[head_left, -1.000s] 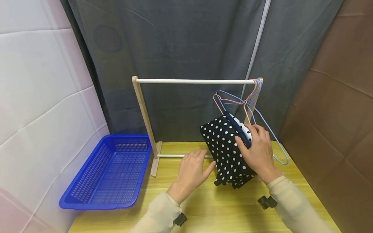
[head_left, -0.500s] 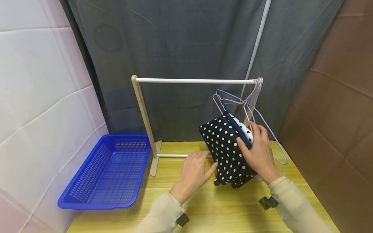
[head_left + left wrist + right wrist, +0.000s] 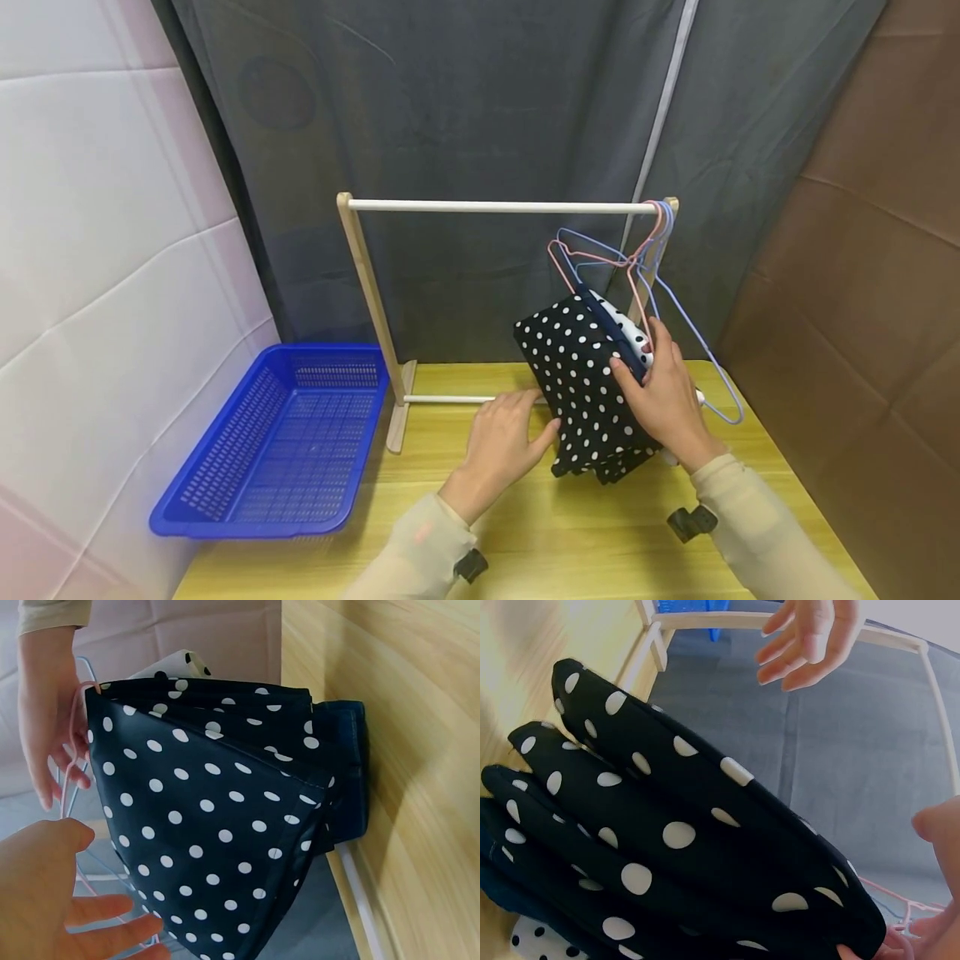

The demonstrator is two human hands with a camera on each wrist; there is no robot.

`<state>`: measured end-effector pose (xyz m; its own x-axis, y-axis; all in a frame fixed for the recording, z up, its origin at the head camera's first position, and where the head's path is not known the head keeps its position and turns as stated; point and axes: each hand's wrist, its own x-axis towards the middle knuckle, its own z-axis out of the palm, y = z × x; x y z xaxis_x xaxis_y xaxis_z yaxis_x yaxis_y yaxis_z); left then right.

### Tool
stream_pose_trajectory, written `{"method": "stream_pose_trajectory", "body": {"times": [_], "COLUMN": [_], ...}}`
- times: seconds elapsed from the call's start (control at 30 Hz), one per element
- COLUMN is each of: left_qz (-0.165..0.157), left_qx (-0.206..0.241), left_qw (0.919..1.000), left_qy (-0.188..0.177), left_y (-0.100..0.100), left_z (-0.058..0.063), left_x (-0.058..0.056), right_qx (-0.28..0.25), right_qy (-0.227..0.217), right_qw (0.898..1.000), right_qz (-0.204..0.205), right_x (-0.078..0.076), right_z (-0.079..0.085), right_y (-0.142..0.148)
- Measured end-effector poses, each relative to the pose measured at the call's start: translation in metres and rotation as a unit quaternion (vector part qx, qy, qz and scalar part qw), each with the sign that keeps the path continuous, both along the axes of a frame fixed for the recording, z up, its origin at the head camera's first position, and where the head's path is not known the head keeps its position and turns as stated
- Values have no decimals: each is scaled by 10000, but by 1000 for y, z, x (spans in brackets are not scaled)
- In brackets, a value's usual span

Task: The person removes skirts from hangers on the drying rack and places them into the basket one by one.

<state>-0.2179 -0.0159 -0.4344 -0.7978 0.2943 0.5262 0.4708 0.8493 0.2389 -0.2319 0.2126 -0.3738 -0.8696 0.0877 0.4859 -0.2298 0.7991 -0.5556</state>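
A black garment with white dots hangs from a pink hanger at the right end of the rack's top bar. My right hand is at the garment's right edge, fingers touching it near the hanger. In the right wrist view its thumb stands apart from the cloth. My left hand lies beside the garment's left edge, fingers relaxed and holding nothing. Behind the black garment are a white black-dotted cloth and dark blue denim, both mostly hidden.
A blue hanger sticks out to the right. At the left a blue plastic basket stands next to the rack's wooden leg. The rack's white lower bar runs just above the wooden table. A grey curtain closes the back.
My left hand has moved slightly right, closer to the garment. The right hand has shifted a little along its right edge, while the garment and hangers stay nearly where they were.
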Motion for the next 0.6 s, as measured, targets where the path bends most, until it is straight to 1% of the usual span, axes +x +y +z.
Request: {"method": "stream_pose_trajectory", "body": {"times": [0.3, 0.43, 0.5, 0.6], "left_qz": [-11, -14, -21, -11], "left_qx": [-38, -14, 55, 169], "left_qw": [10000, 10000, 10000, 9998], "left_qy": [-20, -10, -10, -57], "left_y": [2, 3, 4, 6], "left_z": [-6, -10, -12, -14], "left_x": [-1, -3, -4, -8], "right_qx": [-635, -975, -1100, -1279], "right_qy": [-472, -488, -452, -517], "right_qw": [9968, 9938, 9927, 9901], "right_qz": [130, 193, 225, 243], "right_x": [-3, -4, -5, -6], "right_z": [3, 6, 7, 11], "right_y": [3, 4, 5, 5]}}
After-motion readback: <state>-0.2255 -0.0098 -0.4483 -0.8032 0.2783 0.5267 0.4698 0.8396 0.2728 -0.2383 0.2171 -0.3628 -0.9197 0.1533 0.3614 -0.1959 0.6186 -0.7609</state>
